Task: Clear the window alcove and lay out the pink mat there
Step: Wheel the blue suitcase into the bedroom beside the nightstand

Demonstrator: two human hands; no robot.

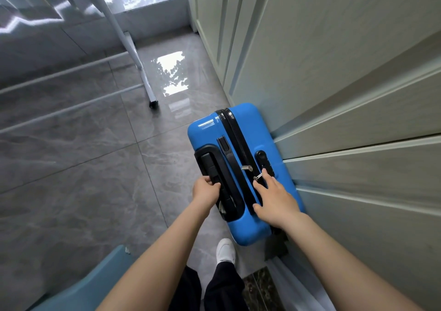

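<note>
Head view: left hand (pixel 205 192) grips the black telescopic handle (pixel 216 167) of the glossy blue hard-shell suitcase (pixel 238 167); right hand (pixel 276 200) rests flat, fingers spread. An uneven pull could scrape it against the pale panelled wardrobe (pixel 334 83).

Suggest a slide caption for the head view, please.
Left hand grips the blue suitcase handle; right hand rests flat beside the wardrobe.

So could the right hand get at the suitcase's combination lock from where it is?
Probably yes: the right hand rests flat on the blue suitcase, fingertips beside the combination lock, with nothing between.
</note>
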